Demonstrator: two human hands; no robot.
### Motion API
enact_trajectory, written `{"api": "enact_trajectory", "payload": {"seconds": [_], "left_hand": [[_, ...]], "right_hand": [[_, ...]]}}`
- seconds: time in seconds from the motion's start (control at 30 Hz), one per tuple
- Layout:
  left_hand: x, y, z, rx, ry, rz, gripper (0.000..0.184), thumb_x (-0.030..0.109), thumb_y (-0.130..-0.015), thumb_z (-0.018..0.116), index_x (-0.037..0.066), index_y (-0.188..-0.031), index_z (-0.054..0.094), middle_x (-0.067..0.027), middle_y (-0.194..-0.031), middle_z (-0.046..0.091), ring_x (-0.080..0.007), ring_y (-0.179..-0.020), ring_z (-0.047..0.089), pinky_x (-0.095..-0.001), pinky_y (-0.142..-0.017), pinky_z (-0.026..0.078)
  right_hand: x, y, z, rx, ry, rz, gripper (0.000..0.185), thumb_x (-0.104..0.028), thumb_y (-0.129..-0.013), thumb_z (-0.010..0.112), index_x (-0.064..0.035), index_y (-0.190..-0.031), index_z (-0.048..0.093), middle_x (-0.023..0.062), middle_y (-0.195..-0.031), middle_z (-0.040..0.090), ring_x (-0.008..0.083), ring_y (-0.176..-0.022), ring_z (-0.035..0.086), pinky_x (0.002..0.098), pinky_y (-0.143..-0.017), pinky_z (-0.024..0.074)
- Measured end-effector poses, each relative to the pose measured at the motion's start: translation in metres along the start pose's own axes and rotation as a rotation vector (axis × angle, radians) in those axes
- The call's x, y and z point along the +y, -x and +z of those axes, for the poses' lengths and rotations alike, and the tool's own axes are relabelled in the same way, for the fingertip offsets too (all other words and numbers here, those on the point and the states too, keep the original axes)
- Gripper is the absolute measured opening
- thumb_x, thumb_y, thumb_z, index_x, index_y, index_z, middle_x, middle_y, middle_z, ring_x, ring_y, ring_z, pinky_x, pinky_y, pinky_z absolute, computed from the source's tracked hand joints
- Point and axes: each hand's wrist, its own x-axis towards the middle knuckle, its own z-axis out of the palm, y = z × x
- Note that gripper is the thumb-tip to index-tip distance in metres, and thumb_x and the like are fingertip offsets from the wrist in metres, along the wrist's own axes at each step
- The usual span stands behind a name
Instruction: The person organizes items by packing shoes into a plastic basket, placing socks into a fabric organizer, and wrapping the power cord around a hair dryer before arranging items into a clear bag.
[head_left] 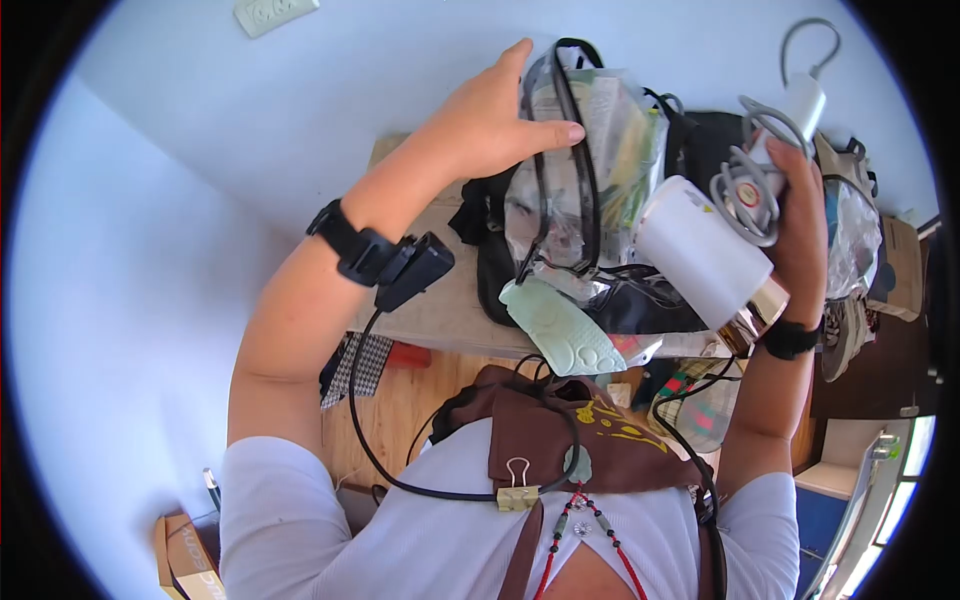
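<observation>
In my right hand (797,215) is a white hair dryer (700,245), gripped by its handle, with a grey cord (748,195) wound around it. Its barrel points down and right and ends in a shiny gold-coloured part (755,315). My left hand (500,115) is spread, thumb and fingers apart, at the left side of a clear plastic bag with black trim (580,160). The thumb lies over the black edging; the other fingers are partly hidden. Papers or packets show through the bag. A pale green textured pouch-like thing (563,328) lies below it.
A light-coloured table (420,310) stands against the wall, with black bags (700,135) behind the clear one. At right are more bags (850,235) and a cardboard box (897,268). A black cable (365,420) hangs from the device on my left wrist. Another box (188,555) sits lower left.
</observation>
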Motion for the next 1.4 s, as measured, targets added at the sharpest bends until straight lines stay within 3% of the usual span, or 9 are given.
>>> {"api": "enact_trajectory", "payload": {"seconds": [0.2,0.37,0.43,0.53,0.73,0.87,1.07,1.23,1.4], "left_hand": [[0.019,-0.003,-0.006,-0.014,0.18,-0.127,0.102,0.049,-0.068,0.073,-0.009,-0.136,0.023,-0.0294,-0.124,0.047,-0.0334,-0.114,0.051,-0.0383,-0.094,0.042],[-0.007,-0.018,0.037,0.101,0.064,-0.092,0.093,0.052,-0.072,0.067,-0.009,-0.131,0.03,-0.0308,-0.119,0.051,-0.0392,-0.112,0.051,-0.0392,-0.095,0.04],[0.017,-0.019,0.029,0.055,-0.09,-0.181,0.082,0.047,-0.076,0.063,-0.01,-0.128,0.034,-0.0305,-0.116,0.052,-0.0421,-0.11,0.051,-0.0397,-0.095,0.039],[-0.006,-0.024,0.028,0.036,0.023,-0.129,0.057,0.026,-0.08,0.055,-0.009,-0.123,0.041,-0.0307,-0.113,0.054,-0.0408,-0.108,0.052,-0.0402,-0.093,0.039],[0.004,-0.018,0.02,0.126,0.038,-0.239,0.042,0.003,-0.076,0.046,-0.004,-0.117,0.051,-0.0217,-0.092,0.062,-0.0274,-0.082,0.062,-0.0342,-0.073,0.048],[0.022,-0.02,0.02,0.272,0.185,-0.194,0.041,-0.001,-0.073,0.047,-0.004,-0.113,0.056,-0.0124,-0.073,0.064,-0.0154,-0.061,0.06,-0.0283,-0.056,0.047],[0.067,-0.033,-0.041,0.315,0.081,-0.054,0.041,-0.002,-0.069,0.053,-0.007,-0.11,0.057,-0.0116,-0.069,0.063,-0.0157,-0.06,0.059,-0.027,-0.057,0.046],[0.074,-0.012,-0.126,0.293,0.32,-0.183,0.039,-0.002,-0.076,0.051,-0.003,-0.114,0.057,-0.0081,-0.077,0.062,-0.0093,-0.063,0.055,-0.0213,-0.058,0.044],[0.006,0.046,-0.174,0.494,-0.093,-0.367,0.043,-0.001,-0.072,0.051,-0.003,-0.115,0.058,-0.0028,-0.074,0.06,-0.008,-0.061,0.052,-0.0219,-0.057,0.043]], "right_hand": [[-0.033,0.047,-0.026,0.241,-0.106,-0.124,0.032,-0.027,-0.079,0.058,-0.0024,-0.1,0.057,0.0085,-0.083,0.058,0.0148,-0.069,0.059,0.0259,-0.057,0.0499],[-0.008,0.051,-0.063,0.014,0.023,0.08,0.035,-0.03,-0.081,0.057,-0.0023,-0.102,0.058,0.0053,-0.081,0.059,0.0116,-0.065,0.058,0.0246,-0.056,0.0489],[0.036,0.032,-0.076,-0.121,0.279,0.219,0.03,-0.024,-0.08,0.057,0.0013,-0.095,0.061,0.0058,-0.079,0.062,0.0126,-0.067,0.06,0.0258,-0.059,0.0493],[0.073,0.03,-0.059,-0.058,-0.187,0.315,0.03,-0.022,-0.072,0.063,0.0026,-0.088,0.06,0.0062,-0.07,0.058,0.0137,-0.055,0.054,0.0277,-0.049,0.0431],[0.14,0.015,-0.046,-0.275,-0.301,0.637,0.028,-0.022,-0.073,0.064,0.0015,-0.088,0.059,0.0064,-0.073,0.059,0.0143,-0.058,0.056,0.0299,-0.05,0.0446],[0.143,0.02,-0.041,-0.246,-0.489,0.598,0.027,-0.021,-0.072,0.061,-0.0046,-0.093,0.056,0.0037,-0.07,0.056,0.0152,-0.055,0.055,0.0286,-0.051,0.0464],[0.093,0.034,-0.011,-0.161,-0.665,0.622,0.025,-0.022,-0.073,0.058,-0.0066,-0.093,0.055,0.0037,-0.069,0.057,0.0154,-0.054,0.056,0.0287,-0.049,0.0487],[0.043,0.026,0.029,-0.45,-0.655,0.54,0.024,-0.02,-0.074,0.056,-0.0045,-0.093,0.056,0.0052,-0.072,0.06,0.0154,-0.056,0.058,0.0283,-0.05,0.0493],[0.072,0.008,0.1,-0.613,-0.401,0.38,0.028,-0.025,-0.07,0.063,-0.0011,-0.085,0.063,0.0037,-0.073,0.06,0.0131,-0.059,0.055,0.0274,-0.055,0.046]]}}
